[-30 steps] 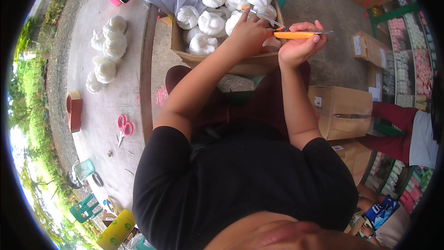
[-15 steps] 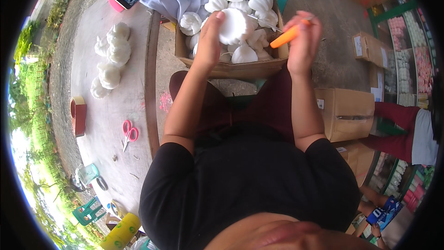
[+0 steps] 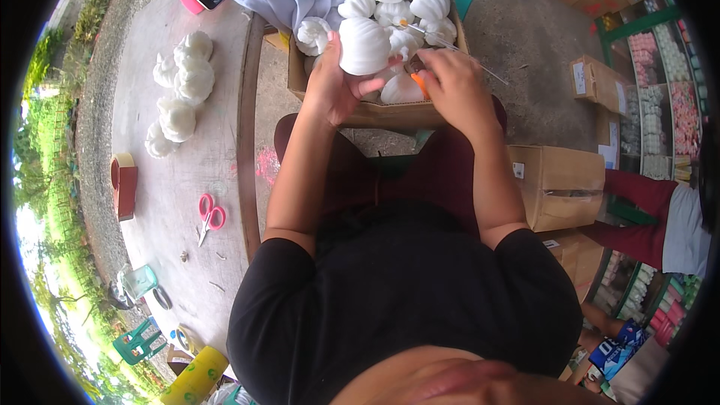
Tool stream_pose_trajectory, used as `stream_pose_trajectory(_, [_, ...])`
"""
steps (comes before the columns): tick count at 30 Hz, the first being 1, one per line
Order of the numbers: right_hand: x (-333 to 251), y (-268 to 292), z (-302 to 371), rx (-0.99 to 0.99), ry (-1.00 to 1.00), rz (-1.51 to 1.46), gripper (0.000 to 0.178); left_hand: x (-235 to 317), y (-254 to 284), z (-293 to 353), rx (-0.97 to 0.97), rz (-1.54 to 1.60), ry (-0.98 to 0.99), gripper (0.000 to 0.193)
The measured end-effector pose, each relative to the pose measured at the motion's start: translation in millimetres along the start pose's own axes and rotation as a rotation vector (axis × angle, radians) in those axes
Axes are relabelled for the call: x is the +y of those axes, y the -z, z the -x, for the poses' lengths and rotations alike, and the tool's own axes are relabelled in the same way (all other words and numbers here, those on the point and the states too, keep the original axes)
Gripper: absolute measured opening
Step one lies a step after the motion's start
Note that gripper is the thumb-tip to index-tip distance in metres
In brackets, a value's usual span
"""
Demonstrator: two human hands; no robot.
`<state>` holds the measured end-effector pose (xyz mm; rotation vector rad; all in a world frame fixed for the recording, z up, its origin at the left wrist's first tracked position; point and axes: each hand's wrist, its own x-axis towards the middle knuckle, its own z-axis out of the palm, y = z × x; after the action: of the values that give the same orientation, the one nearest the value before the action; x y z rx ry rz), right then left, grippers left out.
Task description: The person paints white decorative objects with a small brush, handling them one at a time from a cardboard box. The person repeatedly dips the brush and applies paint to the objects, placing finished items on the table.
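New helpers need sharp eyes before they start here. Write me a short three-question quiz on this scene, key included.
1. True or false: the pink-handled scissors lie on the table.
2. Short answer: what does the left hand hold?
3. Multiple choice: which colour shows on the tool in the right hand?
A) blue
B) orange
C) green

Key:
1. True.
2. A rounded white ribbed piece.
3. B.
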<state>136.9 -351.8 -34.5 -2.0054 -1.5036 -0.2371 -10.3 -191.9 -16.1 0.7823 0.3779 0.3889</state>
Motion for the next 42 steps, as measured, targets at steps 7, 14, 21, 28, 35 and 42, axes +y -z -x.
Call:
stream_pose_trajectory(7, [25, 29, 9, -0.044, -0.359, 0.286, 0.028, -1, 5, -3, 0.047, 0.151, -0.077, 0.055])
stream_pose_trajectory(14, [10, 53, 9, 0.025, -0.509, -0.329, 0.018, -11, 5, -5, 0.221, -0.552, -0.465, 0.065])
stream_pose_trajectory(21, [11, 60, 20, 0.065, -0.510, -0.971, 0.019, -1, 6, -3, 0.098, -0.272, -0.342, 0.061])
stream_pose_trajectory(28, [-13, 57, 32, 0.028, -0.315, -1.523, 0.024, 9, 2, 1, 0.115, 0.147, -0.131, 0.049])
stream_pose_trajectory(35, [-15, 52, 35, 0.423, -0.049, -0.788, 0.016, 2, 3, 2, 0.162, -1.127, -0.614, 0.084])
stream_pose_trajectory(42, [-29, 46, 28, 0.452, 0.052, -0.644, 0.017, -9, 7, 0, 0.033, -1.129, -0.521, 0.080])
